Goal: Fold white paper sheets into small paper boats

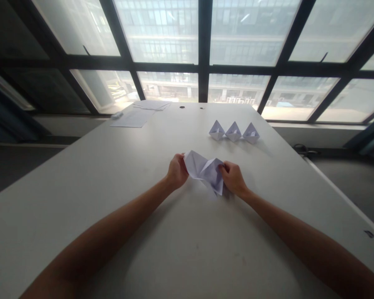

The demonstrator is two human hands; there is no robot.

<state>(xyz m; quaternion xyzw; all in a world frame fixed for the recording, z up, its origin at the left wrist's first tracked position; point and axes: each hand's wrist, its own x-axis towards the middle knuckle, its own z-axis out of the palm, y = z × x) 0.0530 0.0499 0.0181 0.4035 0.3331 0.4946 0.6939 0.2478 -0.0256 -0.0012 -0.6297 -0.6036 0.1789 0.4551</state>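
Note:
A creased, partly folded sheet of white paper (202, 166) is held between my two hands, just above the white table. My left hand (177, 171) grips its left edge, with some of the fingers hidden behind the paper. On the other side, my right hand (232, 177) pinches the right edge between thumb and fingers. The paper bends into peaks and valleys, and one corner points down toward the tabletop. Farther back on the right stand three folded paper boats in a row: a left one (217, 132), a middle one (233, 133) and a right one (251, 134).
Flat white paper sheets (132, 118) lie at the table's far left, with a small whitish object (117, 115) beside them. A dark round disc (182, 107) sits near the far edge of the table (112, 166). Large framed windows rise beyond it.

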